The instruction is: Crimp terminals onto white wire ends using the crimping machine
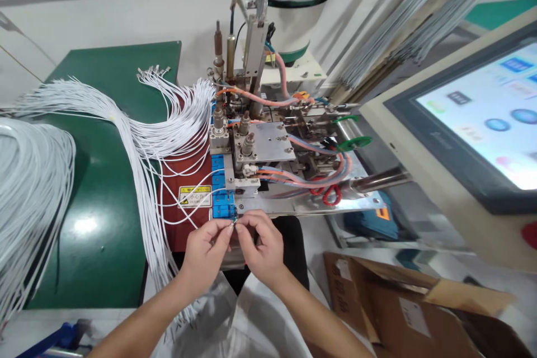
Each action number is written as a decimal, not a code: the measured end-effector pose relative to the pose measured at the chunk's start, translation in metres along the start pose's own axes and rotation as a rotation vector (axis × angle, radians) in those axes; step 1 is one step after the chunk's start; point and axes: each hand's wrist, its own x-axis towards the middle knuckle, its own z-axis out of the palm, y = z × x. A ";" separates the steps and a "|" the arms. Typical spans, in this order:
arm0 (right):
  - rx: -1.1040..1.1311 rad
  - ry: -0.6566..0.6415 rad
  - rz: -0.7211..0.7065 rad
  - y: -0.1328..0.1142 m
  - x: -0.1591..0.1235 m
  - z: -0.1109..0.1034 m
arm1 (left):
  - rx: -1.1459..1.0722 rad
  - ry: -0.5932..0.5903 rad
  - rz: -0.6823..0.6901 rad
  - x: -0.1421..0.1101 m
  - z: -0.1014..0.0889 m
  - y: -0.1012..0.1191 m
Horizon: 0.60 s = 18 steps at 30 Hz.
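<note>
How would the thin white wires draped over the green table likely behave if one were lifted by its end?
Probably floppy: the white wires sag in loose curves across the green table. Likely light, being thin; the left hand and right hand pinch one end by fingertips. Neighbours may tangle and drag along, since strands overlap.

Thin white wire (197, 222), metal-tipped end (232, 224) pinched between both hands' fingertips, just below blue fixture (221, 193).

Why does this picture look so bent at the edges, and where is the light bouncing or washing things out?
Head view: the wide lens bows straight lines, so the touchscreen and the white wires curve near the edges; a lamp glares off the green mat; the screen is overexposed and its icons blurred; the left hand and right hand, pinching at the blue fixture, are fairly sharp.
</note>
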 end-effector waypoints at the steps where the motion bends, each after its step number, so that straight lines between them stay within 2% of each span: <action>1: 0.007 -0.033 -0.004 -0.001 0.002 -0.002 | 0.022 -0.005 0.008 0.000 0.000 0.000; 9: -0.016 -0.289 0.027 -0.007 0.022 -0.022 | 0.221 -0.060 0.115 0.002 -0.009 0.010; 11: 0.013 -0.264 0.058 -0.008 0.022 -0.020 | 0.171 -0.055 0.082 0.003 -0.008 0.012; 15: 0.217 -0.094 0.209 -0.007 0.016 -0.007 | 0.018 0.004 0.005 0.002 -0.001 0.011; 18: 0.364 -0.074 0.286 -0.003 0.011 0.001 | -0.057 0.011 -0.002 0.002 0.002 0.007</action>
